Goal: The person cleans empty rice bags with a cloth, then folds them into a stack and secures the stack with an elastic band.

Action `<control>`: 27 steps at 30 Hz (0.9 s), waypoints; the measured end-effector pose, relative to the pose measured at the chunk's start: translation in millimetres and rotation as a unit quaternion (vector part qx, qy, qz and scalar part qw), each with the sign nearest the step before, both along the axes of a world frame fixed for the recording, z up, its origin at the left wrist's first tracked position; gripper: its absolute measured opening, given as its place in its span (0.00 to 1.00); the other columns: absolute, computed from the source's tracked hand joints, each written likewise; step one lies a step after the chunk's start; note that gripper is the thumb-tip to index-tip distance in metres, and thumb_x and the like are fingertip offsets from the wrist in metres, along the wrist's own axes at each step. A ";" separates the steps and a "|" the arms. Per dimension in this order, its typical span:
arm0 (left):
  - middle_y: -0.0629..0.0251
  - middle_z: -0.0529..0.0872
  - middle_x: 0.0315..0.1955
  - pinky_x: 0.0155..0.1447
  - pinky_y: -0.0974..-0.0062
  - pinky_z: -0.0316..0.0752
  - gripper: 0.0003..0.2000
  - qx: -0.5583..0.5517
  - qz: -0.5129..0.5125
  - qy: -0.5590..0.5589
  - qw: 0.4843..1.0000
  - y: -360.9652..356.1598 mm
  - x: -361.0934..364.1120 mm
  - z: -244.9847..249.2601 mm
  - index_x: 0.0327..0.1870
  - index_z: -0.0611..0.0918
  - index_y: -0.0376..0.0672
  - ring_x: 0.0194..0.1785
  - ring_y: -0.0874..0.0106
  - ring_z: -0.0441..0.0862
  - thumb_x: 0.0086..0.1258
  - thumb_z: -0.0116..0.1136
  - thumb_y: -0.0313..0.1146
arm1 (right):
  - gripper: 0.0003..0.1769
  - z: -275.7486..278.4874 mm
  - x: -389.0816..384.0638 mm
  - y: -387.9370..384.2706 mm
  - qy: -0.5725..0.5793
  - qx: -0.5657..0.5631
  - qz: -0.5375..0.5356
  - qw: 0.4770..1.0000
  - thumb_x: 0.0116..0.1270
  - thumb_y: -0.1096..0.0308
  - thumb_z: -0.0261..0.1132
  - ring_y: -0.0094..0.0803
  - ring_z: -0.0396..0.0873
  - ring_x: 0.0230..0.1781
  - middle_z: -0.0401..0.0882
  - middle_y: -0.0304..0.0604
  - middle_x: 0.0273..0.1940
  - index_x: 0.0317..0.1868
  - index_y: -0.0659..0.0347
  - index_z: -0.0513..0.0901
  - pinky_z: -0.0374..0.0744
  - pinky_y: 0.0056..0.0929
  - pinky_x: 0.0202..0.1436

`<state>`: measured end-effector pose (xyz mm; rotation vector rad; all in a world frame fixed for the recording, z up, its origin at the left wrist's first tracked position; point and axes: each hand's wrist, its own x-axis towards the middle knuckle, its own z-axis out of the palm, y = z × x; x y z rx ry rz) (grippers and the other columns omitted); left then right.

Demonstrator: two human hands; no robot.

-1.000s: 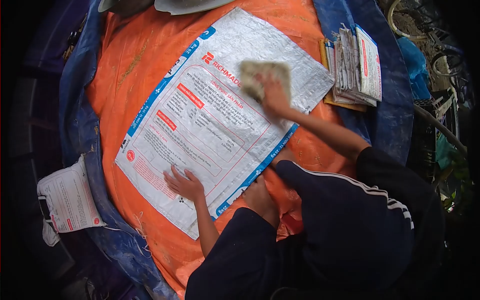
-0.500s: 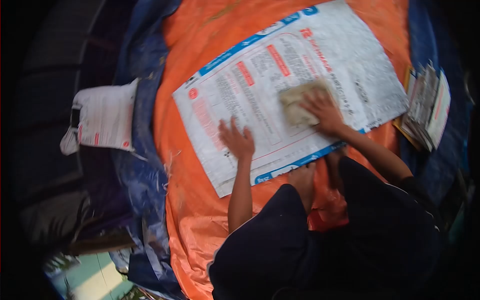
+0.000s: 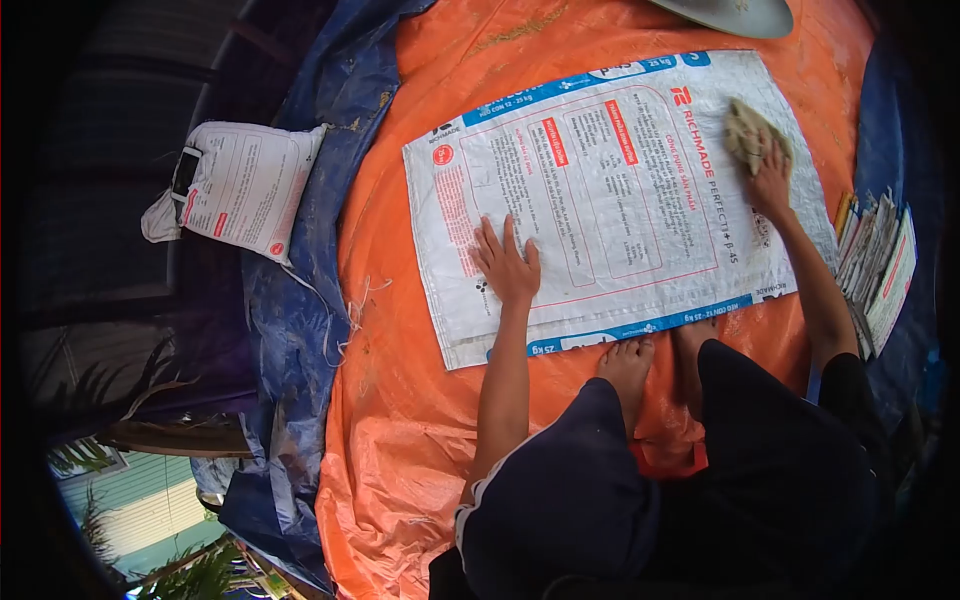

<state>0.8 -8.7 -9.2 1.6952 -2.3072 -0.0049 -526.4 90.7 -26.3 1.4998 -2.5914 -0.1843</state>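
A large flat white woven feed sack (image 3: 660, 220), printed with blue borders and red and black text, lies spread out in front of my feet. My left hand (image 3: 510, 262) rests on its left part, palm down with the fingers spread and nothing in them. At the sack's upper right, my right hand (image 3: 770, 182) presses on a crumpled beige cloth (image 3: 743, 130), fingers laid over it. Part of the cloth is hidden under that hand.
Beneath the sack is an orange tarp (image 3: 390, 440), bordered by a blue tarp (image 3: 290, 370). A filled white bag (image 3: 255, 190) lies on the left. Folded sacks (image 3: 880, 265) are stacked at right. A grey rounded object (image 3: 745, 15) shows at the top edge.
My right hand has slid the cloth from the sack's middle to its upper right. My left hand stays flat on the left part. The camera view has shifted.
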 end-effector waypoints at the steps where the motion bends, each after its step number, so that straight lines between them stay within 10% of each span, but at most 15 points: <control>1: 0.51 0.52 0.80 0.80 0.41 0.39 0.30 0.001 0.001 0.000 1.000 0.3 0.0 0.8 0.77 0.66 0.52 0.82 0.47 0.48 0.75 0.49 0.48 | 0.39 1.3 -12.1 5.9 -0.013 0.026 -0.041 0.999 0.75 0.50 0.51 0.50 0.38 0.84 0.40 0.40 0.84 0.82 0.46 0.53 0.40 0.58 0.82; 7: 0.51 0.52 0.80 0.80 0.41 0.39 0.29 0.005 0.008 -0.001 1.000 -0.2 -1.3 2.5 0.77 0.66 0.53 0.82 0.48 0.47 0.76 0.49 0.48 | 0.37 10.4 -40.3 44.2 -0.018 0.003 -0.135 0.991 0.72 0.53 0.53 0.52 0.43 0.83 0.44 0.43 0.84 0.80 0.49 0.59 0.46 0.60 0.81; 14: 0.49 0.52 0.80 0.80 0.39 0.38 0.30 -0.005 0.001 -0.001 1.000 0.6 -1.6 1.3 0.77 0.65 0.51 0.82 0.46 0.47 0.76 0.48 0.48 | 0.33 21.3 105.9 66.8 -0.142 -0.099 0.091 0.981 0.66 0.60 0.62 0.54 0.59 0.76 0.66 0.55 0.73 0.69 0.67 0.73 0.49 0.55 0.81; 20: 0.47 0.51 0.80 0.79 0.37 0.37 0.30 -0.010 -0.008 -0.013 1.000 0.0 -1.7 -2.4 0.78 0.64 0.50 0.82 0.43 0.47 0.76 0.48 0.47 | 0.38 54.6 262.9 52.4 -0.305 -0.030 0.339 0.889 0.57 0.48 0.71 0.56 0.56 0.78 0.62 0.58 0.74 0.65 0.57 0.77 0.54 0.56 0.79; 27: 0.46 0.51 0.80 0.79 0.37 0.37 0.30 -0.013 -0.010 0.000 1.000 1.6 -4.1 -2.3 0.78 0.64 0.49 0.82 0.43 0.47 0.76 0.48 0.46 | 0.43 64.5 257.1 35.9 -0.363 0.030 0.404 0.839 0.50 0.56 0.73 0.52 0.52 0.80 0.57 0.50 0.79 0.70 0.48 0.73 0.52 0.53 0.81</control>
